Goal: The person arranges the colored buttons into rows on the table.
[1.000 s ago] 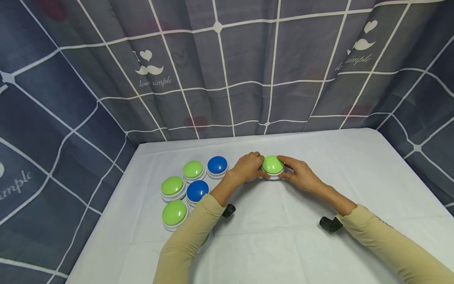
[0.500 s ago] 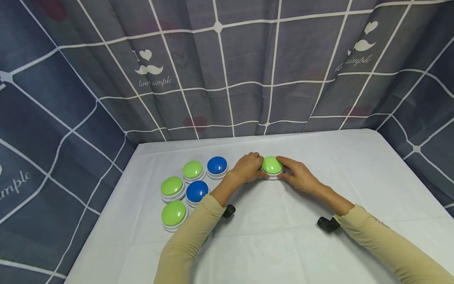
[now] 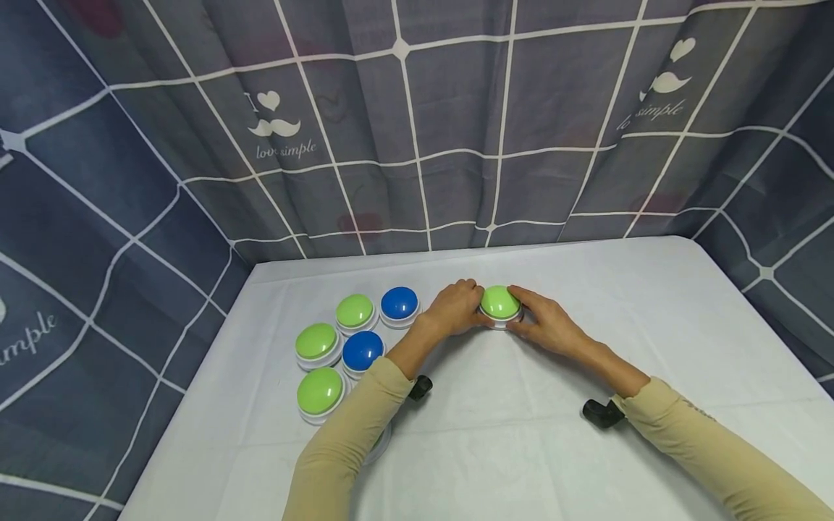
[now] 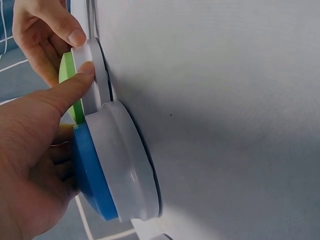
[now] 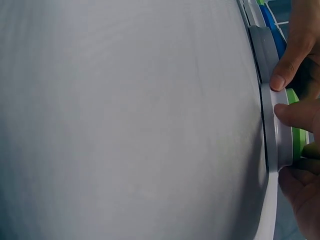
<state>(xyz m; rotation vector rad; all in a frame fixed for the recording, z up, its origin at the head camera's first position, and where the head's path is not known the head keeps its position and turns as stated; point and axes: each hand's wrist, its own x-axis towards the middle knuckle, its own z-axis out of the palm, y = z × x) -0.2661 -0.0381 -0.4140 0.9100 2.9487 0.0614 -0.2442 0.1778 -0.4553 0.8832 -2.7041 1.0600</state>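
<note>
At the table's back, a push button with a green dome and white base (image 3: 499, 302) sits between the two hands. My left hand (image 3: 455, 307) grips its left side, with the thumb against the white base in the left wrist view. From the right, my right hand (image 3: 547, 318) holds the same button, its thumb (image 5: 295, 112) on the base. A blue push button (image 4: 95, 172) stands beside the green one under the left palm; the left hand hides it in the head view.
Two blue buttons (image 3: 399, 303) and several green buttons (image 3: 319, 391) stand at the left of the white table (image 3: 495, 449). One more button (image 3: 378, 447) is partly hidden by the left sleeve. A grid-patterned curtain (image 3: 456, 108) rises behind the table.
The green button and the left hand stay nearly in place. My right thumb has shifted slightly left along the near side of the button's base.
</note>
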